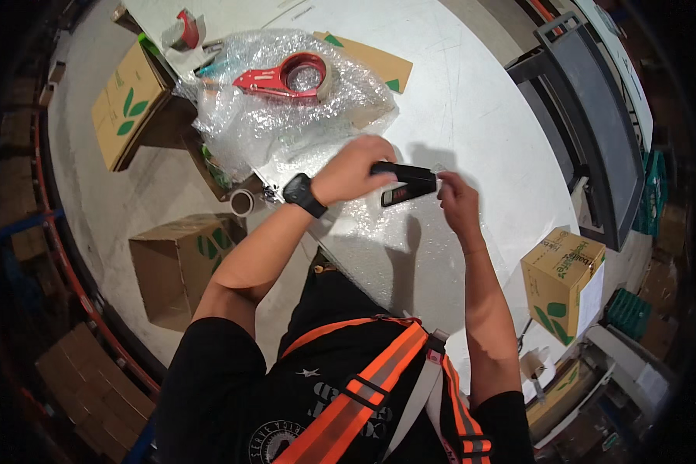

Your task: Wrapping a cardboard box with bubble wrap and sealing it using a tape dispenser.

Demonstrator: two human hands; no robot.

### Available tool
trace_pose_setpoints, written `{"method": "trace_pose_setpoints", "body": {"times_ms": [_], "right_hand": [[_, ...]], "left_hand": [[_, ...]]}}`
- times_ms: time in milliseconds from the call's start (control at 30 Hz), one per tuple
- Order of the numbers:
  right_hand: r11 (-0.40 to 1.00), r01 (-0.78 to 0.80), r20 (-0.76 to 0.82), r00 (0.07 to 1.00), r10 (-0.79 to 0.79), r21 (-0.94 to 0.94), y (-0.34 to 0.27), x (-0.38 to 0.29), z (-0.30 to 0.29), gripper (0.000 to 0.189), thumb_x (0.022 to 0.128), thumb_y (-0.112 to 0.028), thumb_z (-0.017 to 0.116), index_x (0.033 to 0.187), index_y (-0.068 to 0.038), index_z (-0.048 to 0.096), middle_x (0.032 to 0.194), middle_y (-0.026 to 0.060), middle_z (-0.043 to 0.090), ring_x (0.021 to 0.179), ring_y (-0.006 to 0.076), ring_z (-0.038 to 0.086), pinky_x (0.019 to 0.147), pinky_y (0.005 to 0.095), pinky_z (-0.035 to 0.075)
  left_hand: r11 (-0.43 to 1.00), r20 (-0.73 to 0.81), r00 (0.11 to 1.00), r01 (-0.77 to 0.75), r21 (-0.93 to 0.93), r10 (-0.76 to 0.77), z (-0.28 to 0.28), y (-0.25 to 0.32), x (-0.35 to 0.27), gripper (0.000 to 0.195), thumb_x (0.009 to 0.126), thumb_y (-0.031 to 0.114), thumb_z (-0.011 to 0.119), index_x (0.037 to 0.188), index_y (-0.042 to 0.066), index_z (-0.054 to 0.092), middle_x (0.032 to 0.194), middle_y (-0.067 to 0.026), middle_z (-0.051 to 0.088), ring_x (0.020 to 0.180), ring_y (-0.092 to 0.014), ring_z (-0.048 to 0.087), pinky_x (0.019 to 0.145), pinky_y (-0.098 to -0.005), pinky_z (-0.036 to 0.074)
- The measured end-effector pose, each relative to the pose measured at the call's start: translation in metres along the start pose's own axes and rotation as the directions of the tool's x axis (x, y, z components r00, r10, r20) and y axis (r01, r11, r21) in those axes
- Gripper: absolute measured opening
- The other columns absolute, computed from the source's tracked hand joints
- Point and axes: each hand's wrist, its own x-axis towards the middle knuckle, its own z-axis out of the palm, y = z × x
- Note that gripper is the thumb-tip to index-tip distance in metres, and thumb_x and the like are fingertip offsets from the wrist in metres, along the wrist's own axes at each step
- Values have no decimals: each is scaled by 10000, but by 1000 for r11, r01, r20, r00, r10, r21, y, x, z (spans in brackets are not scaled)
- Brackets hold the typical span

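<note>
My left hand (356,166), with a black watch (303,195) at its wrist, grips one end of a black V-shaped object (409,181) bearing red marks. Whether it is a stapler or a folding case I cannot tell. At its other end, the fingers of my right hand (459,200) are pinched close together; what they hold is too small to make out. Beneath both hands a flat sheet of bubble wrap (359,249) covers the table. Further back, a red tape dispenser (287,78) with a clear roll rests on crumpled bubble wrap (232,116).
A taped carton (559,278) with green leaf prints stands at the right table edge (542,232). Open cartons (156,267) lie left, beside a cardboard tube (242,203). Another red dispenser (189,29) and flat cardboard (377,61) are at the back. A grey cart (594,133) stands right.
</note>
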Motion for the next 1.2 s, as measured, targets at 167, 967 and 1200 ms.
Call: {"method": "trace_pose_setpoints", "body": {"times_ms": [167,967,1200], "right_hand": [[998,-17,160,987,25,-52,-13,21,20,416,808,-129,572,1216,-84,501,1041,143,584,821,213,595,736,316,489],[987,156,-114,981,-158,-33,-71,37,71,475,750,51,492,1207,-78,513,1011,164,595,867,287,613,758,341,487],[761,534,43,828,-560,-368,-155,111,107,358,788,-11,445,1101,-97,597,976,88,578,916,261,553,777,368,472]], "left_hand": [[990,-45,994,102,93,-98,3,-35,0,98,782,108,591,824,21,575,858,-137,585,850,-322,547,760,-361,446],[999,-862,505,8,50,39,-153,-8,-36,292,786,-13,659,1067,-13,576,1032,-68,612,981,-138,563,827,-272,452],[997,-898,438,-46,-56,-30,-147,31,-56,312,827,-44,598,1129,-68,524,1063,-123,607,960,-172,588,862,-294,468]]}}
